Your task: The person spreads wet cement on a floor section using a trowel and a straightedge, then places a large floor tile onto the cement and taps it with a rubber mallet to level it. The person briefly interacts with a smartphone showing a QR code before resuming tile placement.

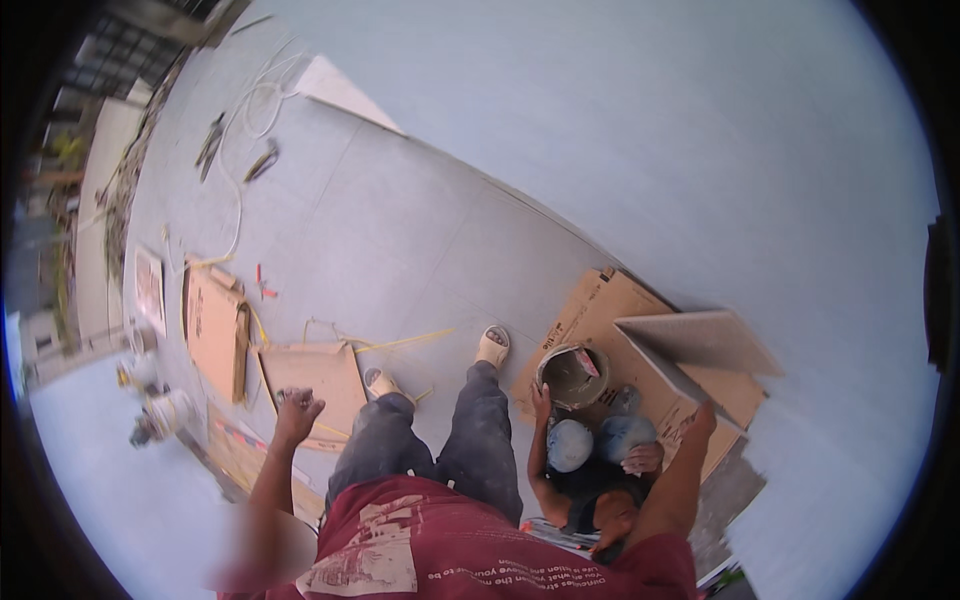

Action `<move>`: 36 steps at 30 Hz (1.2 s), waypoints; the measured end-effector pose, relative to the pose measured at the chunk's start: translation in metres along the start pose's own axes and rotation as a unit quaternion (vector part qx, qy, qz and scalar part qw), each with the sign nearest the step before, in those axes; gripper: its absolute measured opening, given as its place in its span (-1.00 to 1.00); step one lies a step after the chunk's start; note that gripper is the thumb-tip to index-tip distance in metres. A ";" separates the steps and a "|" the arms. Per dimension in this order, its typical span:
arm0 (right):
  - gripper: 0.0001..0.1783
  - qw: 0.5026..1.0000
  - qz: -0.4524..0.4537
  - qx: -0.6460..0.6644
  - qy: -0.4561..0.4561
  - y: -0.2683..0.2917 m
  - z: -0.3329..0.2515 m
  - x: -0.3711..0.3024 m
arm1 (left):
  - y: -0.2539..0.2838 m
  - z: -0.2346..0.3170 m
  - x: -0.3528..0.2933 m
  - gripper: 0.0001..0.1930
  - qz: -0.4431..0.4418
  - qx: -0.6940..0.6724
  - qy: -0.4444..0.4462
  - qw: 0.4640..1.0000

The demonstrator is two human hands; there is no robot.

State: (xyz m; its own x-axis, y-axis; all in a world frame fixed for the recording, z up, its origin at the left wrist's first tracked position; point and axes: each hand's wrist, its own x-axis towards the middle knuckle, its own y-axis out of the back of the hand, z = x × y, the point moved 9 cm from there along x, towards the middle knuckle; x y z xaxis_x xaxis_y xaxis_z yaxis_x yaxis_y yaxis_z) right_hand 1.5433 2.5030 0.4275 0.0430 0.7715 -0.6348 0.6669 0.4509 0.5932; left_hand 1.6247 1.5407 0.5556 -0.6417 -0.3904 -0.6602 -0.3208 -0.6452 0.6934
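I cannot tell whether my left hand (pixel 298 412) or right hand (pixel 700 424) grips anything, but the grey tile (pixel 712 338) angled up on the cardboard (pixel 602 312) near my right could slip if knocked.

a pale, smooth wall (pixel 740 150) borders the grey, faintly seamed floor (pixel 400 220); a daylit strip of ground (pixel 103 190) shows far left.
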 end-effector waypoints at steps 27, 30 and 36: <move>-0.58 0.852 -0.338 -0.382 0.115 -0.305 0.090 -0.817 | 0.054 -0.060 0.313 -0.47 -0.155 -0.048 0.031 0.986; -0.58 0.813 -0.353 -0.426 0.182 -0.347 0.083 -0.895 | 0.061 -0.095 0.341 -0.42 -0.158 0.004 0.065 0.985; -0.66 0.760 -0.376 -0.473 0.241 -0.449 0.029 -1.065 | 0.114 -0.172 0.398 -0.24 -0.191 -0.146 0.168 0.956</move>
State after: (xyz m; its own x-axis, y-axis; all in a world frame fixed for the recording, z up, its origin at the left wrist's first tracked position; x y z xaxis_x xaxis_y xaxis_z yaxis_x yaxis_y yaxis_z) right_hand 1.2196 1.4660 0.8229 -0.5138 0.1087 -0.8510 -0.4749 0.7900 0.3877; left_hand 1.4527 1.1987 0.3227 -0.2404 -0.2476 -0.9386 -0.2467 -0.9196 0.3057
